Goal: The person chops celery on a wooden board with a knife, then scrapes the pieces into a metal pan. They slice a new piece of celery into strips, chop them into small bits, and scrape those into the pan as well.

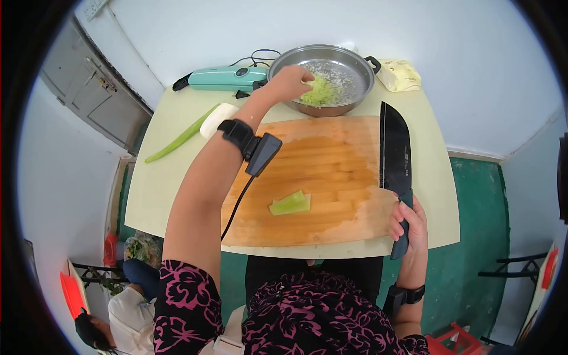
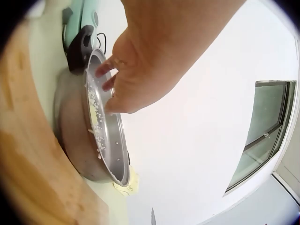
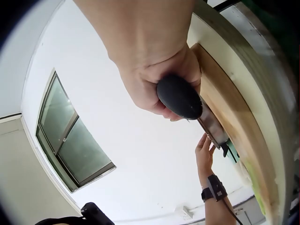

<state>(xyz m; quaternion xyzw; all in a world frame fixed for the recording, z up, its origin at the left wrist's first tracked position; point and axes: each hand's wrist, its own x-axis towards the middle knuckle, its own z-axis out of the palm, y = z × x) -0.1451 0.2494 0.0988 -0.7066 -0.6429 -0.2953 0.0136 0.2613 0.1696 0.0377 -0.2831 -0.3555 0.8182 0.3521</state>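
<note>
My left hand is over the near left part of a round steel pan, its fingers spread and loosely bent in the left wrist view. Beneath it in the pan lie chopped green bits and small white bits. My right hand grips the dark handle of a large black-bladed knife, whose blade points away from me along the right edge of the wooden board. Flat pale green pieces lie on the board near its front.
A teal appliance with a black cord stands left of the pan. Left of the board are a long green stalk and a white object. A yellow packet lies right of the pan. A person in white is at the lower left.
</note>
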